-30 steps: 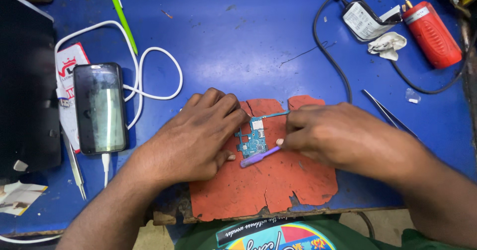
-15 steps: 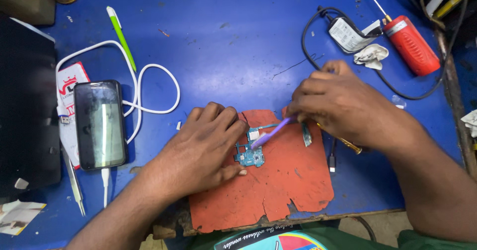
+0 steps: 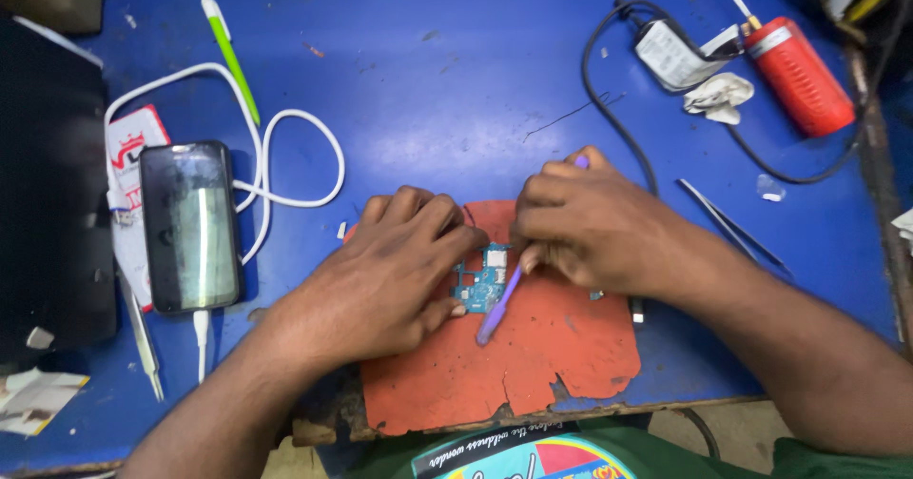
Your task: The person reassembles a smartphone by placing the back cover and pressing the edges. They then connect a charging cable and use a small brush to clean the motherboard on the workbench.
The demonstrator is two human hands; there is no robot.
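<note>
A small blue-green circuit board lies on an orange mat at the front of the blue table. My left hand presses down on the board's left side with its fingertips. My right hand grips a purple tool like a pen, its handle end poking out above the knuckles. The tool's lower end rests over the board's right edge. Most of the board is hidden under my fingers.
A black phone on a white cable lies left, with a green pen behind it. Tweezers lie right of the mat. A red cylinder tool, a black cord and crumpled paper sit far right. Another pair of tweezers lies front left.
My right hand lifted the purple tool off to the right, then came back down and now holds it upright over the board. My left hand stayed on the board.
</note>
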